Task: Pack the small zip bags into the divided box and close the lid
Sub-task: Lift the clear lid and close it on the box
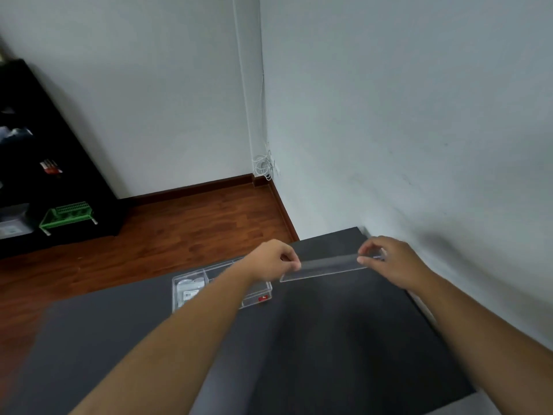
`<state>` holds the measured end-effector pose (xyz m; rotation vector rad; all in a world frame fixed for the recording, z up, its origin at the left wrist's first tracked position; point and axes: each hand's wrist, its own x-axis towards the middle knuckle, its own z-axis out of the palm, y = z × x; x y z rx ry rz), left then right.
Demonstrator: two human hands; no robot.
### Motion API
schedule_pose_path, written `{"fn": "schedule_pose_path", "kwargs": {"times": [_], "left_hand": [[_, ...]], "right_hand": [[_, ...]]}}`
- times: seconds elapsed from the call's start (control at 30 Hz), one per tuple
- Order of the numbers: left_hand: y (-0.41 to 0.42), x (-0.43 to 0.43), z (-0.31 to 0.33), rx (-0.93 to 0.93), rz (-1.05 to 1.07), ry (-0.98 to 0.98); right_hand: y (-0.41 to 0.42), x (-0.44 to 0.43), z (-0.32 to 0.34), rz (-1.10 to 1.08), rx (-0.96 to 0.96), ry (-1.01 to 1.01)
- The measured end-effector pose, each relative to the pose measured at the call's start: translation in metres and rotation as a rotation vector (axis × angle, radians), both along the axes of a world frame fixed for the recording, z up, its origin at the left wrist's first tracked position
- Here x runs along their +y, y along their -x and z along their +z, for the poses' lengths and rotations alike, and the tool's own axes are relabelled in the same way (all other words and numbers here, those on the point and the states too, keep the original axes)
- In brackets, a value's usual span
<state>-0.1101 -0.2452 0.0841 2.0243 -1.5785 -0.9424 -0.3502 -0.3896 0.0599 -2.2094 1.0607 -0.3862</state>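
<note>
**Lid held to the right of the open box**

On the dark table (329, 339), the clear box (191, 290), bags inside, lies at nine o'clock from the lid (326, 267). Left hand (270, 260) and right hand (389, 260) pinch the lid's ends, long axis crosswise; the left is nearer the box.

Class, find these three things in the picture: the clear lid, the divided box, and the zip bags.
lid (326, 268): head view, middle of the clear panel held between both hands.
divided box (174, 295): head view, its left wall.
zip bags (189, 289): head view, on the white bags in the left compartment.
</note>
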Motion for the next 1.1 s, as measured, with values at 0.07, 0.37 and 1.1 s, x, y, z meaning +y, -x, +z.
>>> {"fn": "schedule_pose_path", "kwargs": {"times": [0.07,0.37,1.1], "left_hand": [[-0.025,0.015,0.018,0.121,0.014,-0.03],[-0.094,0.102,0.019,0.7,0.464,0.139],[-0.115,0.135,-0.079,0.238,1.127,0.167]], "right_hand": [[-0.007,0.003,0.006,-0.053,-0.13,-0.102],[-0.086,0.044,0.005,-0.078,-0.39,-0.348],[-0.214,0.078,-0.062,-0.082,-0.015,-0.179]]}}
